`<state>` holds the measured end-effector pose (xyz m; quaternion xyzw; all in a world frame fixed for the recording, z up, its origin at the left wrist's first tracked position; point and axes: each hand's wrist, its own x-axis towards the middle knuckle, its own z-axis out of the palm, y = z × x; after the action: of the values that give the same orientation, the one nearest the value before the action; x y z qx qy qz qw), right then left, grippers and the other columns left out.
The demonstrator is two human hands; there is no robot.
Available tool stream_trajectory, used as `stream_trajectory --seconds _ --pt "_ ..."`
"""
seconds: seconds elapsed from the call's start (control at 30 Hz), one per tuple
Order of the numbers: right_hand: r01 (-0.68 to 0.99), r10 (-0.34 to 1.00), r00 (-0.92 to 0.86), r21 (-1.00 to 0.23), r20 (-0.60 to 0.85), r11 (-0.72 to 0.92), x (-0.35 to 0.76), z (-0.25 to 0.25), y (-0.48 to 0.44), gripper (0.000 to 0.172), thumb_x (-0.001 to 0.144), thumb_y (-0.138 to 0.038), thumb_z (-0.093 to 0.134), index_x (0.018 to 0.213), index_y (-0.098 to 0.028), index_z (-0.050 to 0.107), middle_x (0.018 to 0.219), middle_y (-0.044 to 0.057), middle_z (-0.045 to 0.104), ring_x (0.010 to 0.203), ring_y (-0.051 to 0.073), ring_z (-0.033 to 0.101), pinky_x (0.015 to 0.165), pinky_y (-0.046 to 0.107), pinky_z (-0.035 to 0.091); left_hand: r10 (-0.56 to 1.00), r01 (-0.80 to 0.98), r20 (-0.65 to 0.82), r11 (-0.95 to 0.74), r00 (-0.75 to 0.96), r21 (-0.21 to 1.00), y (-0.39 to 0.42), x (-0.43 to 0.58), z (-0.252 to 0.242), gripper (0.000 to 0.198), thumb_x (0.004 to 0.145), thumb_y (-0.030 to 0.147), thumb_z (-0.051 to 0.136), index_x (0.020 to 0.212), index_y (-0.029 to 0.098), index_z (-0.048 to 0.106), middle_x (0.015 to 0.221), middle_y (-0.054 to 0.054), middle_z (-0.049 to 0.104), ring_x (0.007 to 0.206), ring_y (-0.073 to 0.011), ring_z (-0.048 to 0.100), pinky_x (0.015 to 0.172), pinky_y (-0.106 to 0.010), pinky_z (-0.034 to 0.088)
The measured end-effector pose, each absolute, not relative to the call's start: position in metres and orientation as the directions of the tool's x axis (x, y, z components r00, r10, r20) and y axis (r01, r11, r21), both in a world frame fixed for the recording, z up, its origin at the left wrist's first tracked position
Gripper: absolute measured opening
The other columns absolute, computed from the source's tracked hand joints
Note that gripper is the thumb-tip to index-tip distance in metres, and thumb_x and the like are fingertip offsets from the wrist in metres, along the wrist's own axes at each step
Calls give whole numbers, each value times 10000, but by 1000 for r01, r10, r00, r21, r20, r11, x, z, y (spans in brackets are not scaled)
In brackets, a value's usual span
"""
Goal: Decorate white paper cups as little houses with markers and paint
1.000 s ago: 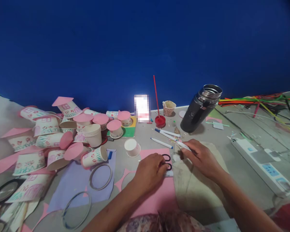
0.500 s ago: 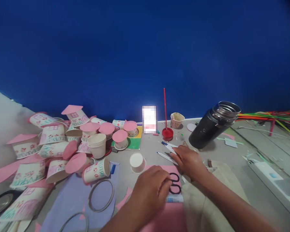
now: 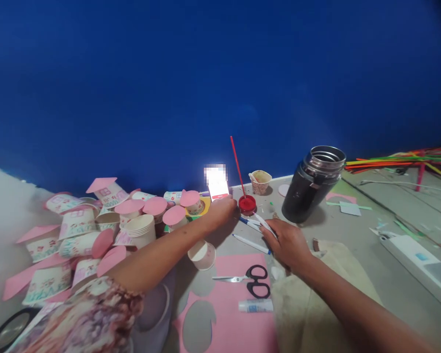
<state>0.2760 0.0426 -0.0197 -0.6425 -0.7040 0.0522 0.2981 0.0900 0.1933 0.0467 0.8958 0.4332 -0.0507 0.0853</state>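
Note:
My left hand (image 3: 223, 209) is stretched forward to the base of a lit phone (image 3: 216, 182) propped against the blue wall, its fingers curled beside a red paint lid (image 3: 247, 204) with a red stick standing in it. My right hand (image 3: 283, 240) rests on the table with a white marker (image 3: 263, 223) pinched in its fingers. More pens (image 3: 250, 242) lie just left of it. Black-handled scissors (image 3: 250, 281) and a glue stick (image 3: 256, 305) lie on a pink paper sheet (image 3: 235, 318) below my hands.
A heap of decorated paper cups with pink lids (image 3: 95, 230) fills the left. A single white cup (image 3: 203, 255) sits under my left forearm. A dark steel flask (image 3: 312, 184) stands right of the paint lid. A power strip (image 3: 415, 260) and coloured sticks (image 3: 404, 162) lie at the right.
My left hand has left the scissors on the pink sheet and reached forward to the phone. The right hand has stayed by the pens with the marker. The camera has shifted.

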Motion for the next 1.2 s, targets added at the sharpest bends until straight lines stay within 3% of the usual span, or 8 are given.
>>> stream_trajectory --seconds 0.37,0.5,0.6,0.77,0.87,0.97,1.07,1.2 --pt "835 961 32 -536 275 126 274 -19 47 365 1078 -420 462 934 -217 728 829 65 779 746 221 699 688 306 400 733 757 -198 -648 651 89 196 87 33 235 1001 257 554 1010 123 746 988 -154 736 857 -271 729 743 -345 511" --pt "821 970 35 -561 241 110 274 -17 46 367 1079 -429 457 974 -220 740 840 65 792 749 220 710 693 304 411 729 755 -200 -639 655 143 199 83 33 163 938 168 578 881 130 726 904 -128 734 807 -234 704 715 -316 492" --pt "804 971 24 -581 240 123 273 -14 44 354 1082 -422 461 1014 -225 747 859 64 807 768 220 725 704 305 427 720 741 -183 -636 670 215 197 75 48 154 901 144 577 816 149 706 878 -100 727 780 -210 685 694 -297 486" --pt "765 947 -19 -605 321 220 271 -14 42 323 1078 -417 486 1118 -235 750 965 68 837 837 225 754 732 311 477 716 679 -81 -612 694 405 164 53 86 177 919 154 543 987 201 699 980 -38 753 842 -172 695 714 -263 521" --pt "742 901 -68 -582 429 333 270 -15 40 348 1092 -419 465 1110 -222 750 961 77 833 852 231 758 743 321 499 823 512 91 -432 561 743 127 43 94 75 895 244 651 925 207 709 884 -21 757 807 -178 696 751 -291 547" --pt "701 848 -116 -562 518 439 268 -12 36 364 1114 -395 427 1104 -205 739 946 82 820 839 220 749 743 321 506 893 346 119 -287 434 893 98 38 88 97 903 295 678 931 206 705 1103 -67 788 962 -196 742 888 -331 576" --pt "666 813 -132 -557 567 497 265 -7 31 363 1127 -354 401 1122 -200 730 953 79 806 842 209 733 750 318 504 915 281 87 -211 395 936 83 37 78 106 924 301 673 959 204 699 1102 -78 791 997 -206 755 900 -336 587" --pt "665 798 -144 -540 585 516 260 -1 27 349 1126 -359 432 1100 -210 746 859 56 767 781 196 694 726 311 471 888 409 164 -353 429 841 80 33 67 83 914 195 645 962 215 710 923 -23 771 850 -178 721 807 -302 564"
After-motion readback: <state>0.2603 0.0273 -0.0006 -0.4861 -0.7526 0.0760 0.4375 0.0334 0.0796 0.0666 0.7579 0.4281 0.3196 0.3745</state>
